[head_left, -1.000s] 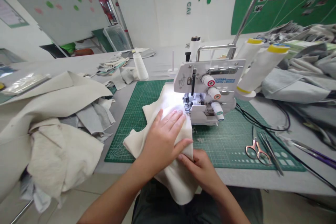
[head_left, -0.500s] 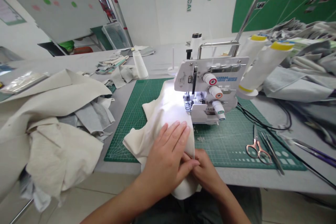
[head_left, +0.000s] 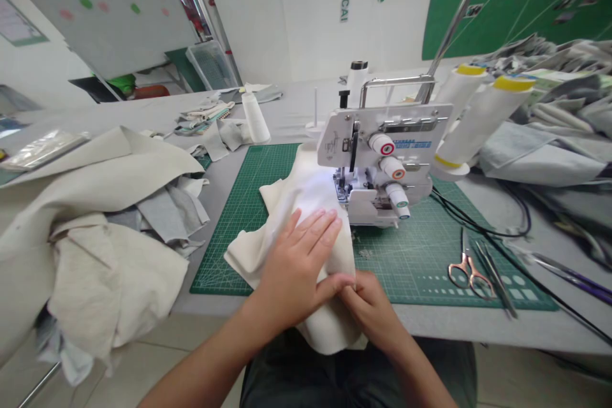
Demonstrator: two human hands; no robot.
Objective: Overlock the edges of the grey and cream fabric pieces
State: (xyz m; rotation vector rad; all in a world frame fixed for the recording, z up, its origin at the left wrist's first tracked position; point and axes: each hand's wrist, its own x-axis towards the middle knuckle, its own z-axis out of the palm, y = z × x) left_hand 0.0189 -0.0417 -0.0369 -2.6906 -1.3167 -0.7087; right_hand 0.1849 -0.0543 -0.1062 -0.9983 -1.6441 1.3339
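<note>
A cream fabric piece [head_left: 287, 223] lies on the green cutting mat [head_left: 239, 204], its right edge running under the presser foot area of the white overlock machine [head_left: 387, 159]. The near end drapes over the table's front edge. My left hand [head_left: 303, 261] rests flat on the fabric in front of the machine, fingers stretched toward it, thumb near my right hand. My right hand [head_left: 370, 306] is closed on the fabric's right edge at the table front, pinching it between thumb and fingers.
Rose-gold scissors [head_left: 471, 271] and tweezers [head_left: 497, 277] lie right on the mat. Black cables [head_left: 478, 223] run behind them. Large thread cones [head_left: 485, 121] stand right of the machine. Heaped cream cloth [head_left: 95, 185] covers the left side; grey cloth [head_left: 540, 146] piles right.
My left hand has slid slightly forward and left on the fabric, its thumb drawing back from over my right hand. The hanging end of the fabric has risen a little. The machine's lamp glow looks dimmer.
</note>
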